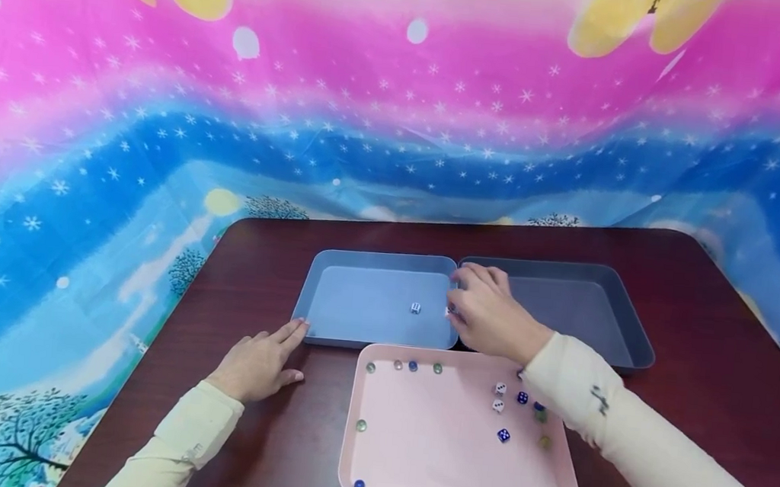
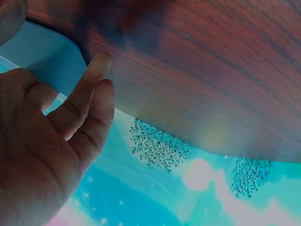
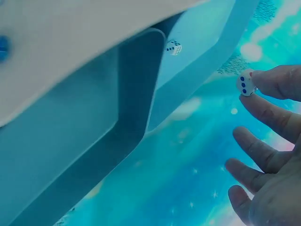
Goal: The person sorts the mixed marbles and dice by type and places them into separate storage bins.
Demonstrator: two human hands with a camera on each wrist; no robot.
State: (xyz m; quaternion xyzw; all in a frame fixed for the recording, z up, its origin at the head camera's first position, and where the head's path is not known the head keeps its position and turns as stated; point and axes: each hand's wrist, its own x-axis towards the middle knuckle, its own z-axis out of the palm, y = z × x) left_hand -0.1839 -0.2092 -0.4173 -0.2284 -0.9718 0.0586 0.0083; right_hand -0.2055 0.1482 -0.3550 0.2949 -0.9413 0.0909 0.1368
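My right hand (image 1: 494,313) is over the right edge of the blue tray (image 1: 351,302). Between thumb and fingertip it pinches a white die (image 3: 244,83) with dark pips, the other fingers spread apart in the right wrist view. Another white die (image 1: 415,307) lies in the blue tray. My left hand (image 1: 258,363) rests with extended fingers at that tray's near left corner. In front lies a pink tray (image 1: 415,444), holding white dice (image 1: 500,388), blue dice (image 1: 503,436) and several glass beads (image 1: 412,366); the right sleeve hides part of its far right corner.
A dark grey tray (image 1: 577,312) stands right beside the blue one, partly behind my right hand. All three trays sit on a dark brown wooden table (image 1: 258,264). A colourful printed cloth (image 1: 386,121) hangs behind and around the table's edges.
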